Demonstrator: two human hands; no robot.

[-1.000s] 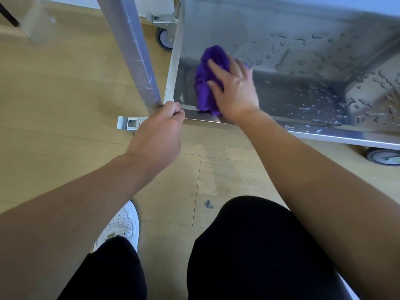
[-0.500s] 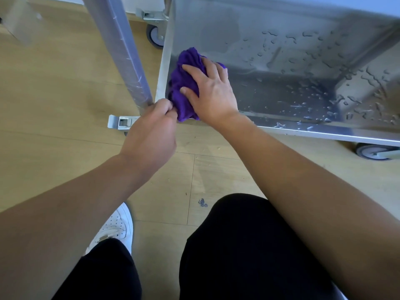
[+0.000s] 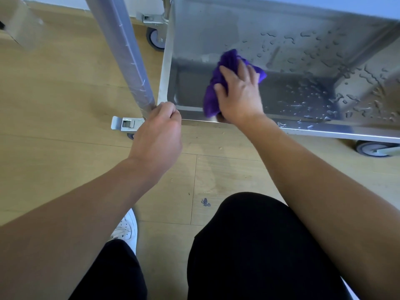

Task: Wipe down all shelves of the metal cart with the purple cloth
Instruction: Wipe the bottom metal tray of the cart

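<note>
Two hands: left (image 3: 158, 135) round cart post (image 3: 121, 50), right (image 3: 240, 94) flat atop purple cloth (image 3: 212, 100), elongated front-to-back.

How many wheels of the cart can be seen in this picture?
3. One wheel at the far left corner, one under the near edge at right, one barely showing beside the left hand. A fourth may be hidden.

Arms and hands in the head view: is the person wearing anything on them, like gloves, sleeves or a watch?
Nothing shows on them. The left hand and right hand are ungloved, both forearms are uncovered to the frame edge, and neither wrist carries a watch or bracelet. Below are black trousers and a white shoe.
</note>
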